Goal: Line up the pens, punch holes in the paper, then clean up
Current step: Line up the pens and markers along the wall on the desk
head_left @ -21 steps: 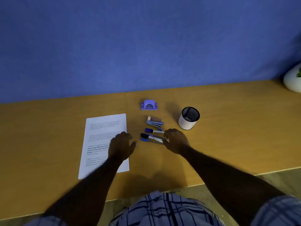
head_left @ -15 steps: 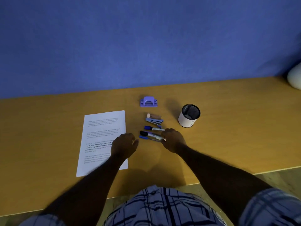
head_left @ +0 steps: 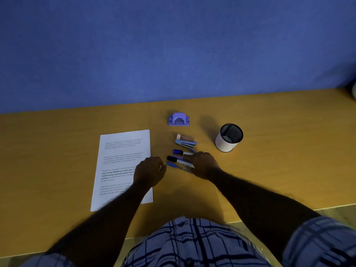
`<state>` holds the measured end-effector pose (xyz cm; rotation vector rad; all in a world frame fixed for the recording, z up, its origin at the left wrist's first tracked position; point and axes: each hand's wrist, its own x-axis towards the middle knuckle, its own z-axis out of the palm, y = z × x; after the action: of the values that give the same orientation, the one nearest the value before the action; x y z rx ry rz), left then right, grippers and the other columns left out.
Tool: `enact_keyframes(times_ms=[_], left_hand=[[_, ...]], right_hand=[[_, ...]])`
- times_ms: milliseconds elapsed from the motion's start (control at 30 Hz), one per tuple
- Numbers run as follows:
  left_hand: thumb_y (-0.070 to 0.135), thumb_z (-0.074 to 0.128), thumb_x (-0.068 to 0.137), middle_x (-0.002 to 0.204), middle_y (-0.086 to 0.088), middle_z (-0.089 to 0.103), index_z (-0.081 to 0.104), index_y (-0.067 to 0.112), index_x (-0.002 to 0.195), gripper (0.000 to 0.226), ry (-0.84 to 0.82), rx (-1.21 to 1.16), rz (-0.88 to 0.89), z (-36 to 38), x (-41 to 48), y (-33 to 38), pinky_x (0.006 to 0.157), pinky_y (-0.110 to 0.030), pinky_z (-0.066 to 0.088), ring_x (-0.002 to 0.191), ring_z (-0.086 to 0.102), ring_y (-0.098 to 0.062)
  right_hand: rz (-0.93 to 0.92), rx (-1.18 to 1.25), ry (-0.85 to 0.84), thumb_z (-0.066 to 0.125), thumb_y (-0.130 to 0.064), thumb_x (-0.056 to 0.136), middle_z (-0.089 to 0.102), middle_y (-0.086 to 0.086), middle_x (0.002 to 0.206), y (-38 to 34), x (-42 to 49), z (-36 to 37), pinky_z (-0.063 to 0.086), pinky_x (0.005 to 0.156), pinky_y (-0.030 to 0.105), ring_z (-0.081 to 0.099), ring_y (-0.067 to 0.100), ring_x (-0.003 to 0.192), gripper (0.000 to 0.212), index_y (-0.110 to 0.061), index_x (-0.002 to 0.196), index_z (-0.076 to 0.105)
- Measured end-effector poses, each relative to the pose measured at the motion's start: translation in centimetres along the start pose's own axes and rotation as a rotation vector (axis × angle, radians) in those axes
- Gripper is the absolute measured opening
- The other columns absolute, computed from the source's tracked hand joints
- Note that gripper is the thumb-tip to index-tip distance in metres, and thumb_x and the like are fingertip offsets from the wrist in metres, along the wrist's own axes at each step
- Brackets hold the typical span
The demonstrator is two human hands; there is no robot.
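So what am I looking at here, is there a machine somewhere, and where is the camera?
No machine: a person's two bare arms, filmed by a camera worn on their head, looking down at a wooden desk. The left hand hovers over a printed sheet of paper. The right hand touches the ends of some pens lying side by side; whether its fingers grip one is unclear. Behind them lie a stapler, a purple hole punch and a mesh pen cup.

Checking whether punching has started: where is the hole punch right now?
In the head view the purple hole punch sits untouched at the back of the desk, beyond the stapler, between the paper and the mesh pen cup.
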<state>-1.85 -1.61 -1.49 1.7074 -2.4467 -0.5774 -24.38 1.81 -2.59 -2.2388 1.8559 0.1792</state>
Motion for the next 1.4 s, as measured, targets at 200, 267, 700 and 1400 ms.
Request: enact_keyframes(times_ms=[200, 267, 700, 1400], left_hand=[[0.041, 0.057, 0.093, 0.077, 0.006, 0.065, 0.067, 0.02, 0.088, 0.023, -0.034, -0.122, -0.043, 0.5, 1.0, -0.1, 0.057, -0.021, 0.044, 0.069, 0.061, -0.01], [0.039, 0.058, 0.093, 0.071, 0.01, 0.06, 0.065, 0.021, 0.086, 0.02, -0.053, -0.314, -0.088, 0.7, 1.4, 0.2, 0.056, -0.019, 0.04, 0.07, 0.062, -0.011], [0.018, 0.048, 0.1, 0.093, -0.025, 0.066, 0.055, 0.004, 0.107, 0.017, -0.091, -1.067, -0.392, 0.1, 3.0, 1.1, 0.081, -0.049, 0.053, 0.087, 0.065, -0.037], [0.036, 0.058, 0.095, 0.08, -0.003, 0.069, 0.07, 0.018, 0.093, 0.022, -0.158, -1.041, -0.4, 1.5, 2.2, 1.7, 0.058, -0.018, 0.049, 0.07, 0.062, -0.011]], right_hand=[[-0.005, 0.125, 0.106, 0.05, -0.032, 0.095, 0.065, 0.004, 0.101, -0.1, 0.0, -0.2, 0.045, 0.071, 0.028, 0.062, 0.019, 0.089, 0.025, -0.017, 0.106, 0.066], [0.001, 0.225, 0.154, 0.053, -0.033, 0.094, 0.064, 0.003, 0.094, -0.3, 0.0, -0.4, 0.04, 0.066, 0.026, 0.06, 0.016, 0.083, 0.023, -0.016, 0.095, 0.068], [0.007, 0.438, 0.188, 0.06, -0.034, 0.092, 0.067, 0.002, 0.1, -1.2, -0.7, 1.0, 0.048, 0.074, 0.027, 0.061, 0.016, 0.088, 0.02, -0.017, 0.097, 0.068], [0.221, 0.862, 0.263, 0.067, -0.021, 0.09, 0.056, -0.014, 0.063, -3.7, 0.5, 2.0, 0.043, 0.061, 0.007, 0.057, -0.008, 0.062, 0.014, -0.018, 0.077, 0.066]])
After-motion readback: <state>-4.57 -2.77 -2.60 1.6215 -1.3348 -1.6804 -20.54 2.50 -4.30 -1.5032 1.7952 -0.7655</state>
